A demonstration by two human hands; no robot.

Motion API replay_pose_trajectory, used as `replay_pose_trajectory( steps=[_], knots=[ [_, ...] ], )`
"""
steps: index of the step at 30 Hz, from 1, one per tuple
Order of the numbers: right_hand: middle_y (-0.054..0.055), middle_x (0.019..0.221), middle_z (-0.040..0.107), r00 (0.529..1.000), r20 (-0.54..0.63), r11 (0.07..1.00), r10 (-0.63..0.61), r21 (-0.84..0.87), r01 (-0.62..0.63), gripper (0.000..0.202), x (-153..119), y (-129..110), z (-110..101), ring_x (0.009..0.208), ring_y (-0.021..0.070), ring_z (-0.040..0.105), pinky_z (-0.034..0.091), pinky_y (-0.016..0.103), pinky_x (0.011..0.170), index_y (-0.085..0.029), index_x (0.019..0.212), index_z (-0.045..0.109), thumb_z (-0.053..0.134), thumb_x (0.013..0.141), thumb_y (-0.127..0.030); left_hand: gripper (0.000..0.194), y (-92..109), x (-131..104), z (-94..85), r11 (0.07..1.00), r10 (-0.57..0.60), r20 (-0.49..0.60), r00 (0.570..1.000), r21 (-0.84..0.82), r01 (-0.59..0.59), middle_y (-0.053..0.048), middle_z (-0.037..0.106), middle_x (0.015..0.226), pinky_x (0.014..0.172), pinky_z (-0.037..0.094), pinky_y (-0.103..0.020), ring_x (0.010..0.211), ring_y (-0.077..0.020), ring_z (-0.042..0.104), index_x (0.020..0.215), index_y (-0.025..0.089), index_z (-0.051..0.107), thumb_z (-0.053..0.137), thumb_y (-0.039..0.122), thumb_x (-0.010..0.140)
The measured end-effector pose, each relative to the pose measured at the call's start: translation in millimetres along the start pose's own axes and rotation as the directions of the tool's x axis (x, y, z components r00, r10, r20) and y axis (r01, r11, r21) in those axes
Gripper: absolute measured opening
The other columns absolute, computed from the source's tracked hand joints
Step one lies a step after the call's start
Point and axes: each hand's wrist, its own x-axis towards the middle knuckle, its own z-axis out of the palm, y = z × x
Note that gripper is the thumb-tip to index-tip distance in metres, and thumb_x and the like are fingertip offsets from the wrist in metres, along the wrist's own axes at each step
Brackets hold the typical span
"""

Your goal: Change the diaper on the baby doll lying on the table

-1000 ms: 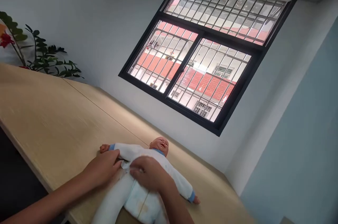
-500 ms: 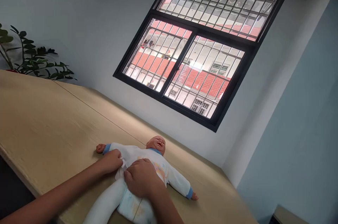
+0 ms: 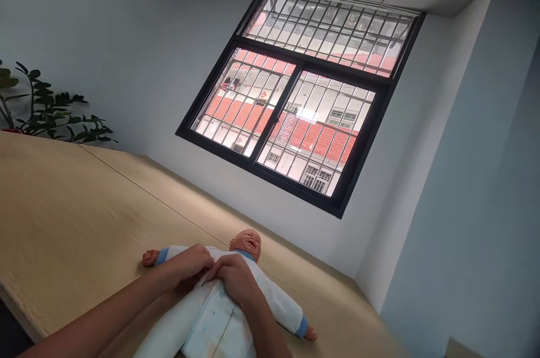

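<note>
A baby doll (image 3: pixel 246 241) lies on its back on the wooden table, arms spread, in a white top (image 3: pixel 276 297) with blue cuffs. Over its lower body is a diaper-like white piece (image 3: pixel 221 321) with pale print and a line down the middle. At the doll's waist my left hand (image 3: pixel 194 261) is closed on the edge of the white clothing. My right hand (image 3: pixel 237 278) meets it there, fingers bent and pinching the same white cloth. My fingers hide exactly which layer is gripped.
The wooden table (image 3: pixel 93 200) has a seam and reaches back to the wall. A leafy plant (image 3: pixel 54 113) stands beyond its far left side. A barred window (image 3: pixel 291 105) is in the wall ahead. A box-like corner (image 3: pixel 459 348) shows at lower right.
My hands have come closer together at the doll's waist, the left moving right. The camera view has tilted up slightly, so the window sits lower.
</note>
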Motion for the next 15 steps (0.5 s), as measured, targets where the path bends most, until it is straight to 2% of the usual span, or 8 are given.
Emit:
replay_pose_trajectory(
  steps=[2,3,5,7,10,13,15],
  knots=[
    [0.003,0.056,0.058,0.965,-0.212,0.941,0.153,0.33,-0.077,0.011,8.9,15.7,-8.9,0.054,0.0171,0.055,0.048,0.031,0.057,-0.022,0.055,0.05,0.049,0.066,-0.023,0.018,4.4,3.8,3.2,0.999,-0.004,0.027,1.0,-0.053,0.005,0.004,0.03,0.049,0.048,0.022,-0.03,0.048,-0.0127,0.028,0.051,0.023,0.036,0.051,0.031,0.057],
    [0.003,0.054,0.055,0.927,-0.296,0.903,0.231,0.419,-0.091,0.011,13.0,23.2,-11.3,0.048,0.0155,0.05,0.044,0.029,0.049,-0.023,0.055,0.047,0.05,0.065,-0.024,0.018,5.7,5.2,4.7,0.997,-0.008,0.037,0.999,-0.071,0.011,0.004,0.029,0.047,0.047,0.02,-0.03,0.046,-0.0127,0.027,0.051,0.024,0.036,0.051,0.03,0.056],
    [0.002,0.052,0.05,0.863,-0.39,0.862,0.32,0.497,-0.095,0.011,19.0,35.6,-12.8,0.041,0.013,0.041,0.034,0.026,0.04,-0.024,0.055,0.043,0.05,0.063,-0.024,0.019,7.4,7.5,7.7,0.996,-0.01,0.052,0.999,-0.089,0.015,0.004,0.029,0.045,0.047,0.017,-0.031,0.044,-0.0129,0.027,0.05,0.024,0.034,0.052,0.028,0.055],
    [0.002,0.053,0.049,0.854,-0.407,0.855,0.326,0.512,-0.082,0.008,21.3,43.2,-11.6,0.04,0.0128,0.038,0.029,0.025,0.037,-0.024,0.056,0.044,0.049,0.062,-0.023,0.02,8.7,9.6,10.1,0.996,-0.007,0.061,0.998,-0.092,0.012,0.003,0.028,0.044,0.047,0.016,-0.032,0.043,-0.013,0.026,0.048,0.025,0.034,0.053,0.027,0.054],
    [0.002,0.056,0.051,0.866,-0.397,0.855,0.304,0.514,-0.065,0.004,20.0,45.2,-9.0,0.041,0.014,0.041,0.03,0.025,0.037,-0.023,0.061,0.049,0.048,0.062,-0.019,0.019,11.8,13.0,11.3,0.997,-0.004,0.068,0.998,-0.075,0.009,0.003,0.028,0.042,0.046,0.016,-0.032,0.043,-0.0131,0.026,0.046,0.024,0.035,0.053,0.026,0.052],
    [0.002,0.056,0.052,0.854,-0.403,0.862,0.329,0.498,-0.097,0.008,16.4,37.8,-7.1,0.042,0.0147,0.042,0.032,0.026,0.039,-0.023,0.062,0.05,0.046,0.062,-0.016,0.016,16.3,15.4,10.3,0.999,0.001,0.076,0.997,-0.041,0.002,0.003,0.026,0.039,0.045,0.017,-0.031,0.041,-0.0128,0.027,0.045,0.023,0.036,0.051,0.024,0.049],
    [0.003,0.058,0.054,0.859,-0.411,0.909,0.305,0.395,-0.134,0.011,12.1,29.3,-5.2,0.047,0.0161,0.048,0.036,0.027,0.044,-0.022,0.062,0.05,0.043,0.063,-0.014,0.014,19.2,15.8,9.8,1.0,0.005,0.077,0.997,-0.013,-0.004,0.004,0.025,0.038,0.045,0.018,-0.03,0.04,-0.0123,0.027,0.044,0.023,0.036,0.05,0.024,0.046]
  ],
)
